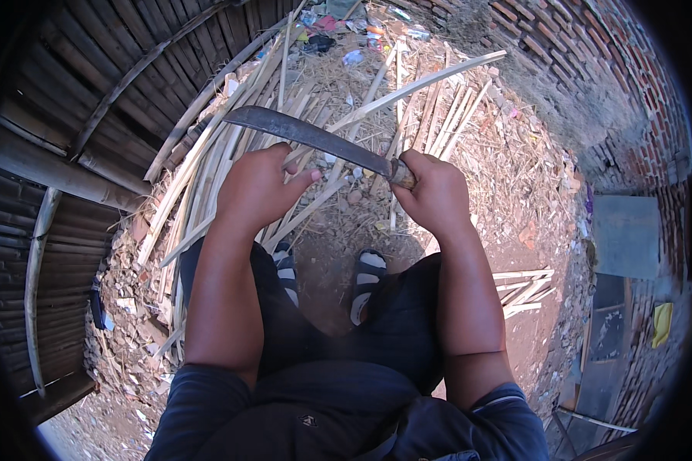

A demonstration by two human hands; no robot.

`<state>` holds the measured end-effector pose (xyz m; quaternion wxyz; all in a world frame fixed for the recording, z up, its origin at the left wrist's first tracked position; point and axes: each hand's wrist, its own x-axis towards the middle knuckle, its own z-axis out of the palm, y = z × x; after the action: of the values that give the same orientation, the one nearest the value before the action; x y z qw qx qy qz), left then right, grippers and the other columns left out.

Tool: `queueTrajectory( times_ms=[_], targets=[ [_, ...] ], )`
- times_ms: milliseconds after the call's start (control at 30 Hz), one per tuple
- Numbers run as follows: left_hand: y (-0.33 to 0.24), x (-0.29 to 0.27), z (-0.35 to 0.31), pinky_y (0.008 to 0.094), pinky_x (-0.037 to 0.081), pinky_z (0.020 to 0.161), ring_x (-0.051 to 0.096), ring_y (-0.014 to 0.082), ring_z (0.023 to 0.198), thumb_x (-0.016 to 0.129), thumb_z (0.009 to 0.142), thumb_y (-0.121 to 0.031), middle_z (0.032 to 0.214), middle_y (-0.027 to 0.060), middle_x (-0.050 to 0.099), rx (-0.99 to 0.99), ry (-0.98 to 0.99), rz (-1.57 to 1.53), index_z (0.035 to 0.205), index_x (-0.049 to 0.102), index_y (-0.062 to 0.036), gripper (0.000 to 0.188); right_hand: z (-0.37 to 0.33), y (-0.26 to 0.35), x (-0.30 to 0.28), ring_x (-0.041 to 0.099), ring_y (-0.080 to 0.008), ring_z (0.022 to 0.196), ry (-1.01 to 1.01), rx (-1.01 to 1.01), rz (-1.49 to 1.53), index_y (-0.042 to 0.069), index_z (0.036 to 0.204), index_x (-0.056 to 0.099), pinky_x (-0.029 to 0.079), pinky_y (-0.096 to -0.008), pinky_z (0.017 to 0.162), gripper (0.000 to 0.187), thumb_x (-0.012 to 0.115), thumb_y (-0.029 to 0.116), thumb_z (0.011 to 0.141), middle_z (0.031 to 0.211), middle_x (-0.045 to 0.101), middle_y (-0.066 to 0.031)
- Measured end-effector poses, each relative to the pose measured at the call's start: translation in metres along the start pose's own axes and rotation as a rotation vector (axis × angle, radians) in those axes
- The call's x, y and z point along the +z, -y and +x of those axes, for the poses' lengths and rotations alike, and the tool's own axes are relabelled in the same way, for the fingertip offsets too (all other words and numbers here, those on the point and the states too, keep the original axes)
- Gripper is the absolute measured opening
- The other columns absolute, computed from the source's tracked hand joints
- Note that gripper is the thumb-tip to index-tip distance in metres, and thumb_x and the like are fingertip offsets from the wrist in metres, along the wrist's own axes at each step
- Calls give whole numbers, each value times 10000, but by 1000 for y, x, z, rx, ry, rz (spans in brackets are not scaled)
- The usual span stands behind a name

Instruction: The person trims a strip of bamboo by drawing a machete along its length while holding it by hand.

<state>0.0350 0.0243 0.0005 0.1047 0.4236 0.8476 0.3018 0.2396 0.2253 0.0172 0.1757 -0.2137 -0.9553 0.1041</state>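
Note:
My right hand (438, 188) is wrapped round the handle of a machete (307, 137). Its long dark blade points left, and the curved tip reaches above my left hand (252, 188). That hand is curled round a long pale bamboo strip (430, 79), with the thumb standing off to the side. From the upper right the strip slants down under the blade, passes through my left hand and comes out at the lower left. Most of the left fingers are hidden behind the back of the hand.
Many loose bamboo strips (196, 180) lie on the ground at left and ahead. Shorter pieces (527, 290) are piled to the right. A bamboo wall (61, 146) stands at left, a brick wall (569, 46) at right. Litter (354, 58) lies at the back. My sandalled feet (370, 269) are below my hands.

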Motion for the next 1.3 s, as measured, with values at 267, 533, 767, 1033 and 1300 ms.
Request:
queueTrajectory(
  times_ms=[267,533,767,1033,1300],
  targets=[
    [-8,-3,1,465,550,726,729,377,793,832,870,-509,817,195,719,-24,1,13,923,684,7,540,2,-26,-5,723,-399,819,-40,183,31,106,1057,696,564,-497,714,310,835,268,832,860,721,-163],
    [-8,-4,-1,471,555,723,729,382,777,822,876,-528,787,194,711,-6,-38,29,959,711,8,554,1,-16,-3,720,-395,823,-52,74,16,92,1008,673,559,-491,710,289,836,230,814,858,715,-154],
    [-7,-3,1,468,578,753,751,394,828,799,899,-510,836,215,738,-23,-48,54,979,710,12,536,0,-17,0,725,-388,820,-61,108,37,94,1008,680,563,-492,712,295,835,272,831,854,717,-155],
    [-12,-9,-1,471,572,757,749,400,839,801,898,-507,865,212,745,-44,-21,41,986,702,8,532,5,-22,-4,716,-404,802,-94,129,35,90,1016,698,549,-490,686,277,837,255,841,847,717,-166],
    [-6,0,2,468,567,747,744,398,824,801,898,-518,853,216,738,-15,-58,44,949,690,7,539,-2,-11,0,724,-425,812,91,147,244,42,1070,730,566,-465,728,400,860,355,858,822,715,-227]
  ],
)
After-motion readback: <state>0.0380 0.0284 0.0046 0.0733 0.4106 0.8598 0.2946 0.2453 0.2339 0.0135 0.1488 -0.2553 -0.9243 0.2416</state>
